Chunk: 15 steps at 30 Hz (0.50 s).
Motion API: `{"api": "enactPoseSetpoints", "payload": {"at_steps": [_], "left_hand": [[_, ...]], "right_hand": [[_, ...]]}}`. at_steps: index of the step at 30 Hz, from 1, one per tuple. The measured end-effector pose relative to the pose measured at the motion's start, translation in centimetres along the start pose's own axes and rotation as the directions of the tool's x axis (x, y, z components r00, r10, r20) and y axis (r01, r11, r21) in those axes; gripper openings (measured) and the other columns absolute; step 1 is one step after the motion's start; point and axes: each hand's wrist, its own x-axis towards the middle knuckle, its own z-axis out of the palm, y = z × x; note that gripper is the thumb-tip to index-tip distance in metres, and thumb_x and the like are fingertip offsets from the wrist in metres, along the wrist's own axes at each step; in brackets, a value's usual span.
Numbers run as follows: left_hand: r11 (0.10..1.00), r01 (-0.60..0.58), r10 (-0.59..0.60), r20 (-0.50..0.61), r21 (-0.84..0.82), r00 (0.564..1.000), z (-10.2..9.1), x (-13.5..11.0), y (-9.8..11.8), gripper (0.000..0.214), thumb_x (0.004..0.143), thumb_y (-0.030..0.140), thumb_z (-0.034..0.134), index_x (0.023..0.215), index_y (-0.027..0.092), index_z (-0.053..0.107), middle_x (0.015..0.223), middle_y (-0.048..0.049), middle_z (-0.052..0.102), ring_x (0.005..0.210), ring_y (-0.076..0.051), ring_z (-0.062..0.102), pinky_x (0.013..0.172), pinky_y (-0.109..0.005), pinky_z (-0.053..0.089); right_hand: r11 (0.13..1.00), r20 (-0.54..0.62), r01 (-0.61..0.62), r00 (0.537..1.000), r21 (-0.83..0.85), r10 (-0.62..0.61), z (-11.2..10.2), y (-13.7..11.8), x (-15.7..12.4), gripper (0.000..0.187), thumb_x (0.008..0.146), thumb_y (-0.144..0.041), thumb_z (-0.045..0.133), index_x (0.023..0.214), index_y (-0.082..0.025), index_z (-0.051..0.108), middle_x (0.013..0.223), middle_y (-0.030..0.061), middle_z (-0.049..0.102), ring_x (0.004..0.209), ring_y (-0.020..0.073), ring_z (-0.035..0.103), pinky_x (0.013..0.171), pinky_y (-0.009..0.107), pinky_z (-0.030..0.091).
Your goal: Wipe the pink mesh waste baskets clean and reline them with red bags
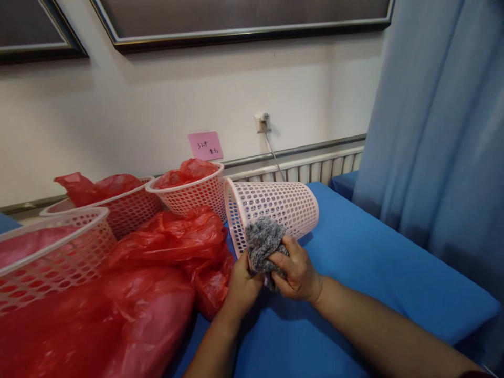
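Note:
A pale pink perforated plastic basket (279,202) lies tilted on its side on the blue-covered table, its round mouth facing left. My right hand (297,268) is closed on a crumpled grey knitted cloth (263,241), which presses against the basket near its rim. Lower down, my left hand (242,281) grips the near edge of the basket's rim; the cloth hides part of its fingers. Loose red plastic bags (177,239) lie just left of my left hand.
More pink baskets with red bags inside stand at the left, including a small one (214,191) and a wide one (90,247) in front. Blue cloth (378,273) covers the table. Behind are a radiator (326,168) and a plugged-in cord (273,149). A blue curtain (429,126) hangs at right.

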Motion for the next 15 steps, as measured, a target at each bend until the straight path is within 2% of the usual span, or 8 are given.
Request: {"api": "enactPoseSetpoints", "payload": {"at_steps": [3,5,7,9,10,11,13,15], "left_hand": [[0.991,0.099,-0.105,-0.055,-0.094,0.993,-0.2,-0.3,0.4,0.03,0.072,0.034,0.08,0.093,0.014,0.074,0.085,-0.0052,0.076,0.077,-0.02,0.069,0.074,-0.029,0.058],[0.978,0.148,-0.157,-0.055,-0.146,0.986,-0.1,-0.2,0.3,0.034,0.074,0.036,0.078,0.1,0.013,0.076,0.098,-0.0085,0.079,0.089,-0.023,0.072,0.084,-0.032,0.059],[0.97,0.166,-0.177,-0.051,-0.175,0.983,0.0,0.0,0.0,0.038,0.076,0.037,0.078,0.106,0.014,0.076,0.111,-0.0108,0.078,0.104,-0.026,0.072,0.096,-0.036,0.056],[0.97,0.166,-0.178,-0.05,-0.179,0.983,0.3,0.2,-0.2,0.041,0.073,0.036,0.079,0.108,0.014,0.077,0.116,-0.0121,0.077,0.111,-0.028,0.07,0.103,-0.04,0.053],[0.971,0.163,-0.175,-0.054,-0.176,0.983,0.4,0.3,-0.4,0.041,0.072,0.035,0.08,0.108,0.014,0.077,0.116,-0.0125,0.077,0.112,-0.029,0.07,0.105,-0.041,0.052],[0.973,0.157,-0.169,-0.057,-0.172,0.984,0.5,0.3,-0.6,0.042,0.072,0.035,0.081,0.108,0.014,0.078,0.116,-0.0127,0.077,0.113,-0.029,0.07,0.106,-0.043,0.051],[0.978,0.135,-0.147,-0.063,-0.158,0.987,0.7,0.2,-0.9,0.04,0.072,0.034,0.08,0.107,0.014,0.078,0.115,-0.0124,0.078,0.112,-0.029,0.07,0.107,-0.043,0.051],[0.985,0.106,-0.115,-0.061,-0.133,0.991,0.8,0.0,-1.1,0.036,0.074,0.033,0.078,0.104,0.015,0.079,0.109,-0.0108,0.079,0.107,-0.028,0.072,0.103,-0.041,0.053]], "right_hand": [[0.995,-0.005,0.019,1.0,-0.102,-0.02,-0.2,1.5,0.1,0.031,0.081,-0.016,0.054,0.109,-0.021,0.067,0.115,0.012,0.052,0.099,0.0261,0.056,0.083,0.043,0.056],[0.966,-0.123,-0.141,0.986,-0.217,0.116,-0.7,4.0,-0.1,0.033,0.081,-0.013,0.053,0.109,-0.021,0.067,0.124,0.0137,0.052,0.11,0.0285,0.056,0.093,0.047,0.054],[0.87,-0.278,-0.416,0.897,-0.263,0.345,-1.4,7.5,-0.3,0.038,0.08,-0.014,0.052,0.115,-0.019,0.066,0.131,0.0163,0.051,0.121,0.0317,0.053,0.102,0.053,0.05],[0.722,-0.376,-0.653,0.744,-0.229,0.553,-2.1,10.6,-0.6,0.043,0.08,-0.018,0.052,0.121,-0.017,0.064,0.128,0.0171,0.053,0.122,0.0332,0.054,0.105,0.057,0.047],[0.669,-0.401,-0.715,0.683,-0.201,0.61,-2.3,11.5,-0.7,0.044,0.08,-0.02,0.052,0.123,-0.017,0.063,0.125,0.0164,0.054,0.12,0.0328,0.055,0.105,0.057,0.047],[0.654,-0.409,-0.735,0.66,-0.177,0.631,-2.4,11.8,-0.7,0.045,0.081,-0.021,0.051,0.124,-0.017,0.063,0.123,0.0154,0.055,0.119,0.0319,0.056,0.106,0.057,0.047],[0.744,-0.368,-0.649,0.738,-0.16,0.566,-2.0,10.4,-0.5,0.045,0.082,-0.021,0.051,0.125,-0.019,0.061,0.127,0.0143,0.054,0.123,0.0304,0.054,0.109,0.055,0.046],[0.89,-0.254,-0.427,0.889,-0.16,0.381,-1.2,6.9,-0.3,0.046,0.082,-0.018,0.052,0.128,-0.021,0.059,0.137,0.0149,0.048,0.129,0.0307,0.049,0.11,0.053,0.046]]}}
